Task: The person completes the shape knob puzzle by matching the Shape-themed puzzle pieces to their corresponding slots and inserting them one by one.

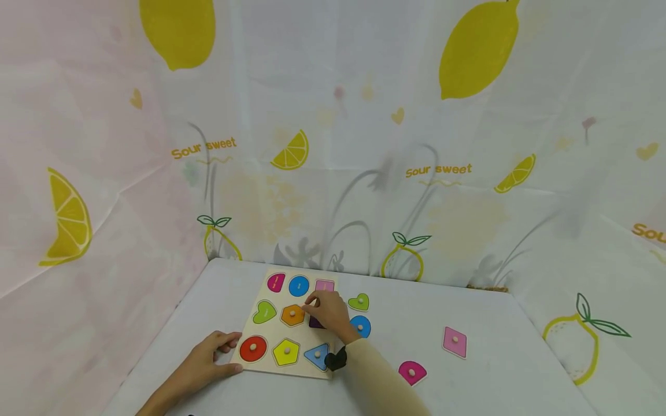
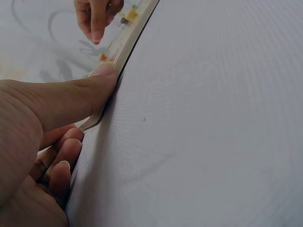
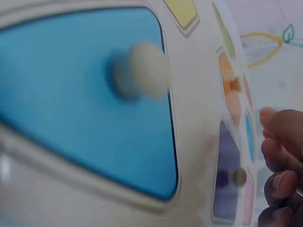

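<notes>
A wooden knob puzzle board [image 1: 260, 365] lies on the table. The left hand [image 1: 207, 358] grips its near left corner; in the left wrist view the thumb [image 2: 78, 99] is on the near edge and the fingers curl beside the left side. Hovering over the board, the right hand [image 1: 329, 312] has loosely bent fingers with nothing seen between them. Knobbed pieces sit in the board: orange hexagon [image 1: 292, 315], red circle [image 1: 252, 349], yellow pentagon [image 1: 285, 352], blue triangle [image 3: 71, 94] and purple piece [image 3: 226, 170]. The green heart slot [image 1: 264, 312] shows no knob.
Loose knobbed pieces lie right of the board: a green heart [image 1: 359, 302], a blue circle [image 1: 361, 326], a pink diamond [image 1: 455, 342] and a magenta rounded piece [image 1: 412, 372]. A lemon-printed cloth [image 1: 333, 190] stands behind the white table [image 1: 499, 381].
</notes>
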Action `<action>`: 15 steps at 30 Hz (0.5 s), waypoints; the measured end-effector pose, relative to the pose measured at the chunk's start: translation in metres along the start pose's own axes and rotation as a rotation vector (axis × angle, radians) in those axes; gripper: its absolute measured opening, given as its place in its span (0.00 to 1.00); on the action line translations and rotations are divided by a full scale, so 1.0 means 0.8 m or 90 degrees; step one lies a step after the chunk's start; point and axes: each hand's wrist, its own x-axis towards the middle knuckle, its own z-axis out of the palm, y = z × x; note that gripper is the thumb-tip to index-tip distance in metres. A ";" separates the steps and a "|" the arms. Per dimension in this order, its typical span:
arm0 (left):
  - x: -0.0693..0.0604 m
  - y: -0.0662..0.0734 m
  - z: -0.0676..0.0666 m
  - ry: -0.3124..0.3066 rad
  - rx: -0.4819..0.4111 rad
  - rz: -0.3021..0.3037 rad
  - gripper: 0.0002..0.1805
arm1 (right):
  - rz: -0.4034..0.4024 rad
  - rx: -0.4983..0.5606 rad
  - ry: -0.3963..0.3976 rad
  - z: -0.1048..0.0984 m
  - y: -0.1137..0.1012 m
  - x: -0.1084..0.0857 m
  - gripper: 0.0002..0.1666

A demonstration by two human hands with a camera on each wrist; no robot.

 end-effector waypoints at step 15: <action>0.001 -0.001 0.001 -0.002 0.008 0.008 0.40 | 0.029 -0.013 0.066 -0.039 0.060 -0.005 0.08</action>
